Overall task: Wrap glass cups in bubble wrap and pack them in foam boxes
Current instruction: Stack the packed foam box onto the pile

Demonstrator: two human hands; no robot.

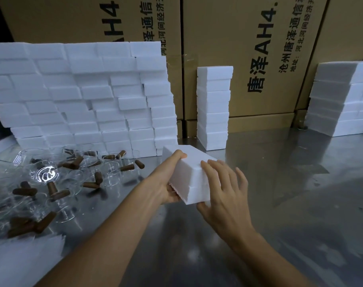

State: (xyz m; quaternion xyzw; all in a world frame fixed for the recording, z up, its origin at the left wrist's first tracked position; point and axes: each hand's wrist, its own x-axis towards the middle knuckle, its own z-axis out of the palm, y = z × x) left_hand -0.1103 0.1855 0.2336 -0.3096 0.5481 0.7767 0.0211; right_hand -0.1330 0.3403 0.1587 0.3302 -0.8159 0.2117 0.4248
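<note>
I have the foam box point(188, 172) between my hands, long axis running away from me. The left hand point(166, 183) clamps its left side; the right hand point(224, 187) presses its right face, fingers spread.

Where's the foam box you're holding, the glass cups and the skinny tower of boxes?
Held foam box point(192, 176): head view, its near side face.
Glass cups point(47, 172): head view, one cup's printed base.
Foam box stack point(213, 108): head view, middle front.
</note>
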